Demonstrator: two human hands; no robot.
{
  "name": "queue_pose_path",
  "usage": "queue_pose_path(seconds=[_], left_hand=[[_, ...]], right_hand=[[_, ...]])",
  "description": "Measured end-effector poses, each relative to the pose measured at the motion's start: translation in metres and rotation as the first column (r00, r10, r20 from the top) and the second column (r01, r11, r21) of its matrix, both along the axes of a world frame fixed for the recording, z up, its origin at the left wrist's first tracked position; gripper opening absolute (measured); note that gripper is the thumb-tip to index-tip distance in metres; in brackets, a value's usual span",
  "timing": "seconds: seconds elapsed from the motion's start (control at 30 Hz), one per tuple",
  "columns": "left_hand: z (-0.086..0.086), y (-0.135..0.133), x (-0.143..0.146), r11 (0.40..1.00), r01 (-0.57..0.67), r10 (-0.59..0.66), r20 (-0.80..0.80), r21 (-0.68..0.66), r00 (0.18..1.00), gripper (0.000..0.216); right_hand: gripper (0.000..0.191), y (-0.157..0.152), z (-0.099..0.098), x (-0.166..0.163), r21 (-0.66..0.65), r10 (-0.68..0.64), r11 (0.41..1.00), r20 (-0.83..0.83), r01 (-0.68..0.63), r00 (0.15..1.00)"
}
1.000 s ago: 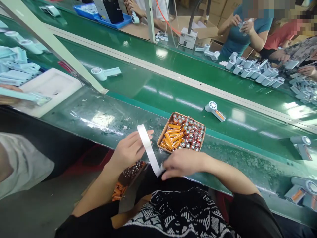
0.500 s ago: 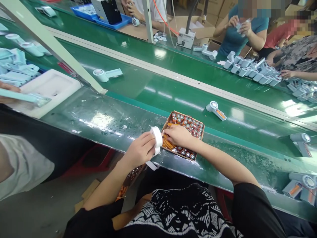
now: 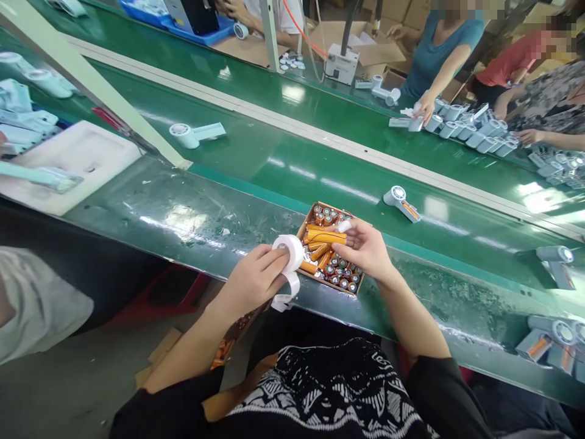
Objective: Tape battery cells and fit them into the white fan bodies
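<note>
My left hand [image 3: 253,279] is closed round a curled white paper strip [image 3: 289,251], held just left of a small cardboard box [image 3: 331,289] on the near green ledge. The box is full of orange batteries, some upright and some lying flat. My right hand [image 3: 368,247] hovers over the box and pinches one orange battery [image 3: 325,236] lying sideways between its fingers.
A small white fan with an orange battery [image 3: 401,202] lies on the green conveyor belt [image 3: 283,164], another fan [image 3: 194,133] farther left. More fan bodies [image 3: 475,131] crowd the far side, where other people work. A white foam tray [image 3: 68,161] sits left. More fans [image 3: 551,341] lie right.
My right hand left the strip's lower end, reached into the box and lifted out one orange battery. The straight strip curled up into a loop in my left hand.
</note>
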State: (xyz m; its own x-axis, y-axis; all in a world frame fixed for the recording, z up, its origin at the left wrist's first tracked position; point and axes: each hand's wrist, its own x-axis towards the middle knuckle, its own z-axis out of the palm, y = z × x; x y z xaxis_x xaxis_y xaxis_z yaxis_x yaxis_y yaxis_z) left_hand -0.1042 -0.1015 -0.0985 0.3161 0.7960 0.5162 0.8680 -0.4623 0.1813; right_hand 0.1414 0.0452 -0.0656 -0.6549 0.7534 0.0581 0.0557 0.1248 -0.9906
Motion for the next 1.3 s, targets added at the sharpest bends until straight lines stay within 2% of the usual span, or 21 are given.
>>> queue_pose_path(seconds=[0.07, 0.17, 0.27, 0.33, 0.37, 0.5, 0.6, 0.73, 0.83, 0.9, 0.97, 1.0, 1.07, 1.13, 1.17, 1.2, 1.23, 1.3], left_hand=[[0.001, 0.001, 0.004, 0.999, 0.035, -0.033, -0.054, 0.034, 0.998, 0.028], [0.002, 0.004, 0.011, 0.996, 0.076, -0.071, -0.110, 0.037, 0.991, 0.028], [0.003, 0.007, 0.017, 0.996, 0.091, -0.087, -0.135, 0.021, 0.987, 0.026], [0.003, 0.008, 0.020, 0.995, 0.102, -0.098, -0.155, 0.019, 0.983, 0.024], [0.003, 0.008, 0.022, 0.994, 0.105, -0.100, -0.168, 0.016, 0.981, 0.024], [0.005, 0.010, 0.027, 0.996, 0.093, -0.091, -0.215, -0.001, 0.972, 0.025], [0.008, 0.012, 0.030, 0.994, 0.109, -0.107, -0.257, -0.008, 0.960, 0.022], [0.016, 0.020, 0.030, 0.988, 0.154, -0.140, -0.365, 0.008, 0.920, 0.019], [0.029, 0.032, 0.033, 0.972, 0.225, -0.171, -0.437, 0.074, 0.883, 0.019], [0.039, 0.041, 0.039, 0.956, 0.269, -0.181, -0.478, 0.121, 0.859, 0.020], [0.047, 0.049, 0.049, 0.957, 0.247, -0.139, -0.508, 0.152, 0.850, 0.018], [0.050, 0.051, 0.056, 0.965, 0.204, -0.093, -0.509, 0.167, 0.856, 0.017], [0.049, 0.054, 0.073, 0.971, 0.106, 0.003, -0.456, 0.214, 0.890, 0.012], [0.041, 0.054, 0.091, 0.963, 0.041, 0.054, -0.340, 0.267, 0.939, 0.013], [0.035, 0.053, 0.100, 0.958, 0.018, 0.065, -0.280, 0.285, 0.958, 0.015], [0.029, 0.053, 0.109, 0.956, -0.006, 0.076, -0.225, 0.295, 0.971, 0.016], [0.022, 0.053, 0.116, 0.954, -0.037, 0.093, -0.176, 0.299, 0.980, 0.016], [0.013, 0.052, 0.127, 0.953, -0.081, 0.114, -0.097, 0.292, 0.989, 0.014]], right_hand=[[0.051, -0.018, -0.008, 0.001, -0.102, -0.136, 0.987, -0.119, 0.124, 0.984], [0.055, -0.034, -0.017, -0.002, -0.127, -0.318, 0.946, -0.190, 0.298, 0.929], [0.053, -0.031, -0.020, 0.000, -0.119, -0.551, 0.832, -0.283, 0.542, 0.785], [0.049, -0.029, -0.021, 0.005, -0.122, -0.620, 0.777, -0.312, 0.617, 0.719], [0.048, -0.029, -0.021, 0.007, -0.114, -0.617, 0.780, -0.305, 0.616, 0.725], [0.045, -0.048, -0.028, 0.011, -0.054, -0.477, 0.877, -0.198, 0.477, 0.856], [0.040, -0.062, -0.037, 0.013, -0.035, -0.392, 0.920, -0.068, 0.391, 0.917], [0.033, -0.053, -0.033, 0.026, -0.012, -0.268, 0.963, 0.099, 0.271, 0.958], [0.040, -0.032, -0.014, 0.040, -0.103, -0.068, 0.991, 0.129, 0.081, 0.989], [0.049, -0.019, -0.002, 0.047, -0.190, 0.023, 0.982, 0.108, -0.002, 0.994], [0.051, -0.011, 0.004, 0.049, -0.264, 0.000, 0.964, 0.043, 0.011, 0.999], [0.051, -0.010, 0.003, 0.046, -0.295, -0.072, 0.953, -0.011, 0.066, 0.997], [0.050, -0.016, -0.004, 0.037, -0.358, -0.331, 0.898, -0.162, 0.257, 0.930], [0.050, -0.029, -0.016, 0.022, -0.436, -0.609, 0.774, -0.314, 0.460, 0.728], [0.050, -0.038, -0.022, 0.015, -0.470, -0.702, 0.706, -0.365, 0.530, 0.612], [0.050, -0.046, -0.028, 0.008, -0.493, -0.758, 0.651, -0.396, 0.577, 0.517], [0.050, -0.054, -0.032, 0.003, -0.505, -0.787, 0.617, -0.413, 0.604, 0.458], [0.050, -0.061, -0.036, -0.002, -0.502, -0.796, 0.604, -0.418, 0.619, 0.438]])
